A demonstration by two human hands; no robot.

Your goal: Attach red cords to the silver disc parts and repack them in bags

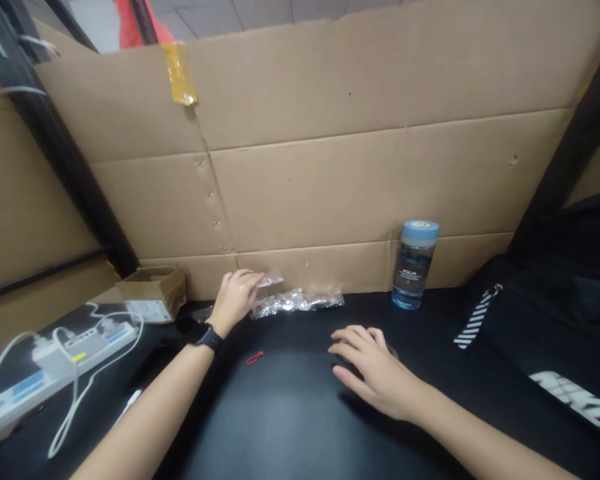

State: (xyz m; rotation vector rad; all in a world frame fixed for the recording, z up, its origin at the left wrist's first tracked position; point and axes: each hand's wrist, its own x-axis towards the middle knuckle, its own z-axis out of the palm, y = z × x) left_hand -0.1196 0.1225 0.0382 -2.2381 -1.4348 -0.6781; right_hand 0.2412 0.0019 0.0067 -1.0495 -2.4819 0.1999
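My left hand [236,297], with a dark watch on its wrist, reaches to the back of the black table. Its fingers are closed on a small clear plastic packet [271,277], lifted at a tilt. Just below and to the right, more shiny clear packets [300,301] with bits of red inside lie in a row against the cardboard. My right hand [367,365] hovers low or rests over the table, palm down, fingers spread. Something dark shows partly beneath it; its kind is hidden. A small red loop of cord [255,358] lies on the table between my hands.
A blue-lidded water bottle [414,267] stands at the back right. The black bag [545,333] fills the right side. On the left are a white power strip [75,363] with cables and a small open cardboard box [155,293]. A cardboard wall [320,187] closes the back.
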